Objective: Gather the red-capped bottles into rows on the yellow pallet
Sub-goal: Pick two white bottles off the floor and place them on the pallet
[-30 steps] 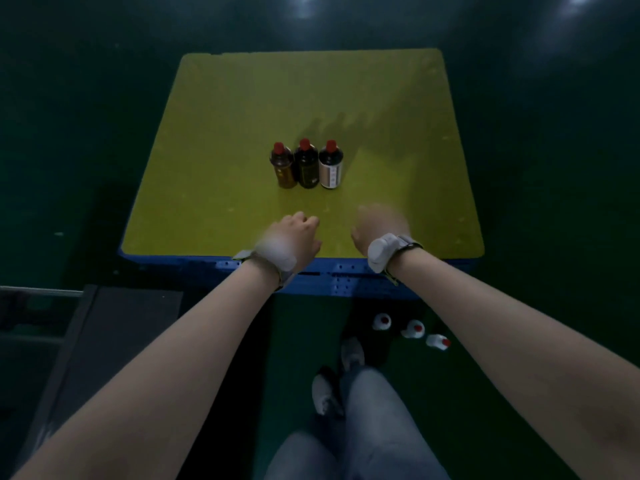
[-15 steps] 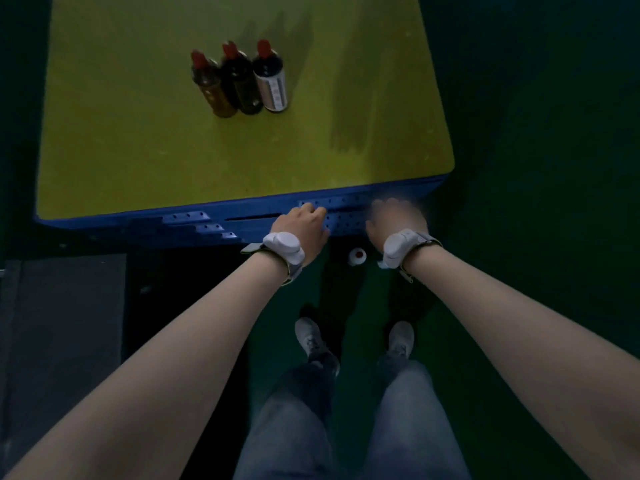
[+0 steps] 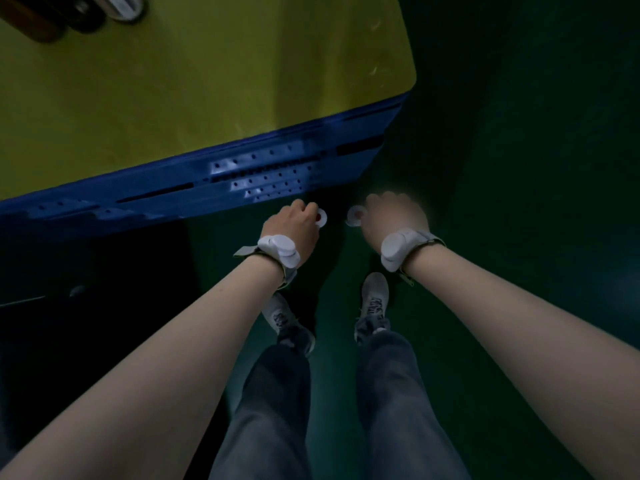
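On the green floor, just in front of the pallet's blue side (image 3: 180, 188), my left hand (image 3: 292, 225) is curled around a white red-capped bottle (image 3: 321, 218). My right hand (image 3: 394, 216), blurred, is closed over a second white bottle (image 3: 354, 215) whose cap is hidden. Only the lower parts of three dark bottles (image 3: 83, 15) show, standing together on the yellow pallet top (image 3: 207, 81) at the upper left corner of the view.
My two grey shoes (image 3: 374, 303) and jeans-clad legs stand on the green floor (image 3: 519, 168) directly under my hands. A dark low platform (image 3: 86, 306) lies to the left of my feet. The pallet's right corner (image 3: 405, 88) ends above my right hand.
I have bent lower, so the pallet slid up out of view. Both hands dropped from the pallet's edge to the floor and closed around the two white bottles.
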The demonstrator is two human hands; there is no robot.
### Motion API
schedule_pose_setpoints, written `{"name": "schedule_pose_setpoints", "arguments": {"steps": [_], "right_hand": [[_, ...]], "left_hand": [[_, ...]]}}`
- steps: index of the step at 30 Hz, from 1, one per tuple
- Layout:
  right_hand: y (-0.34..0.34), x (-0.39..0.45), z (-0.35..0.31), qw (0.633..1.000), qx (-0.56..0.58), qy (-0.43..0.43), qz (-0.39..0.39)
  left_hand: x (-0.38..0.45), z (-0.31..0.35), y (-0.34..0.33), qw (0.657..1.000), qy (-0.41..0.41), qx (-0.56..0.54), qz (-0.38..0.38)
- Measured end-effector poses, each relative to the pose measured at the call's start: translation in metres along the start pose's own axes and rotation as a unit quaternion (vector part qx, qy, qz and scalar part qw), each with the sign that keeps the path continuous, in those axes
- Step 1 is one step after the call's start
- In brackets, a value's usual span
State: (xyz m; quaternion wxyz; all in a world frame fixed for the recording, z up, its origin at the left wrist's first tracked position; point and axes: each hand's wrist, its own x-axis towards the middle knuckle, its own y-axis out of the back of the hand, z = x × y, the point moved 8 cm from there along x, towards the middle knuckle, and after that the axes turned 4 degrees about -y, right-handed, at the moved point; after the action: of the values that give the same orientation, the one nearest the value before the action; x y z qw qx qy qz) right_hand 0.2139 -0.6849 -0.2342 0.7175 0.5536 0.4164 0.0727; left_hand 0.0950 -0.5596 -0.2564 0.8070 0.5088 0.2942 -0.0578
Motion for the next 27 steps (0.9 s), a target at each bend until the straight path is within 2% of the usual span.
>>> {"name": "schedule_pose_setpoints", "arguments": {"steps": [5, 12, 17, 20, 24, 27], "right_hand": [[-0.066, 0.054, 0.022, 0.999, 0.016, 0.001, -0.041], [-0.189, 0.139, 0.031, 0.989, 0.045, -0.009, -0.142], [-0.259, 0.185, 0.028, 0.985, 0.065, 0.016, -0.159], [-0.309, 0.222, 0.027, 0.986, 0.078, 0.017, -0.146], [-0.340, 0.238, 0.030, 0.986, 0.073, 0.016, -0.152], [-0.362, 0.247, 0.031, 0.985, 0.071, 0.021, -0.158]], "left_hand": [[0.050, -0.013, -0.061, 0.998, 0.039, -0.033, 0.022], [0.132, -0.048, -0.166, 0.993, 0.081, -0.085, -0.004], [0.177, -0.068, -0.219, 0.988, 0.110, -0.103, -0.021], [0.213, -0.079, -0.258, 0.990, 0.100, -0.098, -0.022], [0.228, -0.081, -0.286, 0.986, 0.109, -0.115, -0.057], [0.230, -0.083, -0.304, 0.987, 0.111, -0.087, -0.083]]}}
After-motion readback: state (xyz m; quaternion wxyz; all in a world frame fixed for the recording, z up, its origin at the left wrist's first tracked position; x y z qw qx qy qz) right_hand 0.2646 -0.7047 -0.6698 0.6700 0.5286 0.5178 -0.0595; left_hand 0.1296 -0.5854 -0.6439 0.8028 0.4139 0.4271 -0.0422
